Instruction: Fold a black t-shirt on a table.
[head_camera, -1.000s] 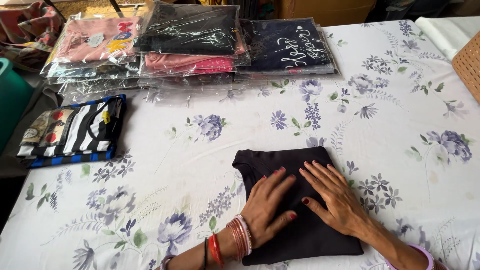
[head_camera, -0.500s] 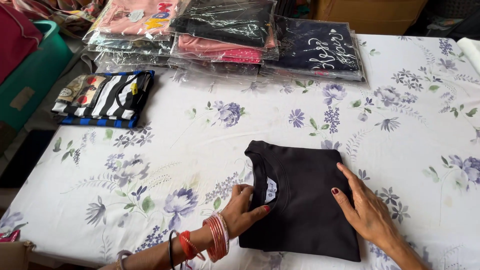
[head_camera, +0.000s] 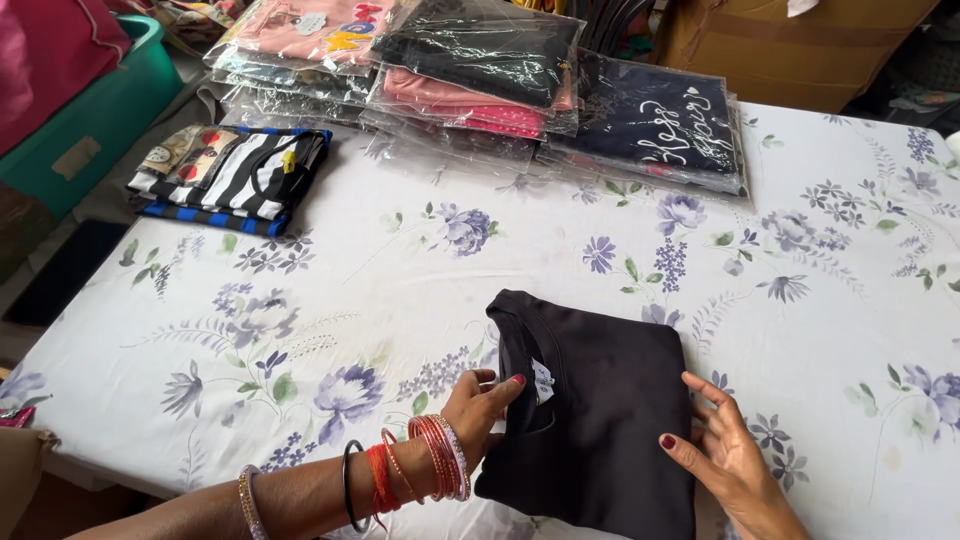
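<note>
clear garment packages (head_camera: 480, 70) stacked at far edge, small white label (head_camera: 543, 378) in collar
</note>
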